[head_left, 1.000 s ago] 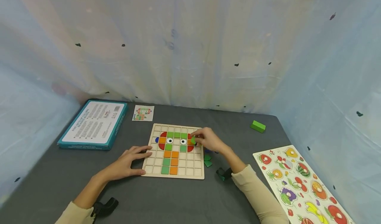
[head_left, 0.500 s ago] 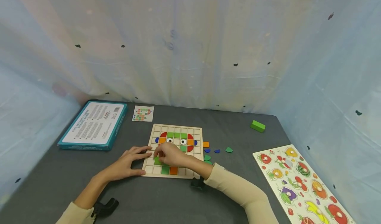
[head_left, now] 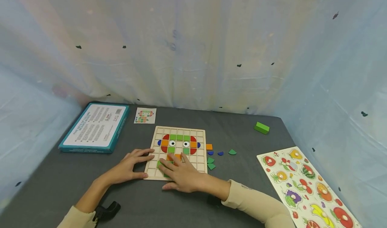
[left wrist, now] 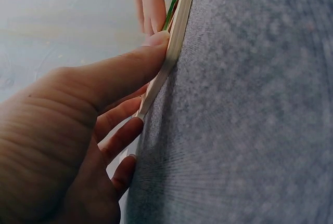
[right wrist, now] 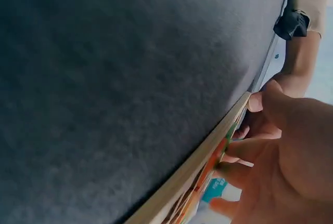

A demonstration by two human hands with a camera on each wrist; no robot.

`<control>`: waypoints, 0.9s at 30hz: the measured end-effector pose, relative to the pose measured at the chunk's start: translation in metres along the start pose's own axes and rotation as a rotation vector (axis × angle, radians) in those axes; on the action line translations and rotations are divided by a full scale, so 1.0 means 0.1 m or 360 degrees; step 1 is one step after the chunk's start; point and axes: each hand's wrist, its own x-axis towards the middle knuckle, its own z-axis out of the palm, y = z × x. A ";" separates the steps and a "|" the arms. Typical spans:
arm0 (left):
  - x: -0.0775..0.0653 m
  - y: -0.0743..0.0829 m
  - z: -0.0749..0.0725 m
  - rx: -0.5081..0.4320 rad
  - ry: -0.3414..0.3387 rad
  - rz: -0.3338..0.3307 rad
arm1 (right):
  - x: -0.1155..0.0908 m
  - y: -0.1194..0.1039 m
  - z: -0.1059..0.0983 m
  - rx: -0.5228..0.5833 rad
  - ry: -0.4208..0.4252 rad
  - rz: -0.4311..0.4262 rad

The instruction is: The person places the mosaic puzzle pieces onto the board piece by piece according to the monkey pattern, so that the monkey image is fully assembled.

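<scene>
A wooden grid board (head_left: 193, 159) lies on the table, partly filled with coloured tiles, including round eye tiles (head_left: 186, 144), green squares (head_left: 179, 137) and red curved pieces (head_left: 193, 151). My left hand (head_left: 131, 164) rests at the board's left side. In the left wrist view its thumb (left wrist: 130, 68) touches the wooden edge (left wrist: 177, 42). Over the lower part spreads my right hand (head_left: 184, 176), fingers extended onto the tiles. A green tile (head_left: 158, 164) shows just left of its fingertips. This hand hides several lower tiles. The right wrist view shows its fingers (right wrist: 237, 174) at the tiled surface.
Right of the board lie an orange square (head_left: 209, 147), blue half-rounds (head_left: 220, 153) and green curved pieces (head_left: 232, 152). Behind are a printed pattern card (head_left: 145, 115) and a teal box (head_left: 93, 127). A green block (head_left: 261, 128) and a fruit puzzle (head_left: 302, 184) sit farther right.
My right hand moved from the board's right side, pinching a green piece, to its left-middle cells, then back slightly toward me, fingers spreading. A green tile now shows there. The left hand stayed put.
</scene>
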 end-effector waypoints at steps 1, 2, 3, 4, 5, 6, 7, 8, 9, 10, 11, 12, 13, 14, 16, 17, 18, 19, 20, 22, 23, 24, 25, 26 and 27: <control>0.00 0.00 0.00 0.0003 0.0000 -0.0001 | -0.03 0.00 0.00 0.0034 0.0011 0.0000; 0.00 0.00 0.00 0.0008 -0.0002 -0.0002 | -0.05 0.02 0.00 0.0067 0.0037 0.0012; 0.00 0.01 0.00 0.0005 -0.0003 -0.0006 | -0.09 0.05 -0.01 0.0106 0.0077 0.0030; 0.00 0.01 0.00 -0.0002 -0.0006 -0.0011 | -0.13 0.09 -0.03 0.0160 0.0123 0.0058; 0.00 0.02 0.00 -0.0009 -0.0007 -0.0016 | -0.18 0.14 -0.05 0.0212 0.0188 0.0090; -0.01 0.02 0.00 -0.0012 -0.0009 -0.0021 | -0.24 0.22 -0.06 0.0265 0.0268 0.0135; 0.00 0.02 0.00 -0.0014 -0.0009 -0.0025 | -0.31 0.31 -0.07 0.0315 0.0361 0.0190; 0.00 0.02 0.00 -0.0016 -0.0010 -0.0028 | -0.40 0.42 -0.07 0.0350 0.0458 0.0257; 0.00 0.02 0.00 -0.0016 -0.0009 -0.0031 | -0.49 0.54 -0.05 0.0378 0.0559 0.0333; 0.00 0.01 0.00 -0.0013 -0.0008 -0.0031 | -0.58 0.67 -0.02 0.0387 0.0651 0.0429; 0.00 0.01 0.00 -0.0017 -0.0007 -0.0031 | -0.68 0.80 0.01 0.0395 0.0733 0.0537; 0.00 0.01 0.00 -0.0020 -0.0007 -0.0031 | -0.79 0.94 0.05 0.0398 0.0781 0.0664; 0.00 0.01 0.00 -0.0024 -0.0009 -0.0029 | -0.89 1.06 0.10 0.0400 0.0807 0.0793; 0.00 0.01 0.00 -0.0028 -0.0013 -0.0030 | -0.99 1.18 0.15 0.0420 0.0806 0.0912; 0.00 0.01 0.01 -0.0036 -0.0016 -0.0032 | -1.16 1.38 0.22 0.0522 0.0756 0.1087; 0.00 0.01 0.00 -0.0043 -0.0016 -0.0035 | -1.24 1.46 0.25 0.0592 0.0722 0.1134; 0.00 0.01 0.00 -0.0046 -0.0017 -0.0038 | -1.30 1.52 0.28 0.0657 0.0685 0.1156; 0.00 0.01 0.00 -0.0037 -0.0017 -0.0040 | -1.34 1.58 0.29 0.0733 0.0663 0.1156; 0.01 0.01 0.01 -0.0029 -0.0016 -0.0039 | -1.38 1.62 0.29 0.0804 0.0648 0.1146; 0.01 0.01 0.01 -0.0020 -0.0009 -0.0039 | -1.40 1.66 0.29 0.0891 0.0642 0.1099; 0.01 0.00 0.01 -0.0015 -0.0007 -0.0037 | -1.40 1.67 0.29 0.0904 0.0659 0.1081; 0.01 0.00 0.01 -0.0012 -0.0006 -0.0036 | -1.39 1.66 0.28 0.0926 0.0697 0.1059; 0.01 0.00 0.01 -0.0007 -0.0006 -0.0034 | -1.36 1.65 0.28 0.0961 0.0747 0.1030; 0.01 0.00 0.01 -0.0009 -0.0004 -0.0034 | -1.32 1.62 0.27 0.0999 0.0801 0.0992; 0.00 0.00 0.01 -0.0012 -0.0004 -0.0035 | -1.27 1.58 0.26 0.1036 0.0847 0.0946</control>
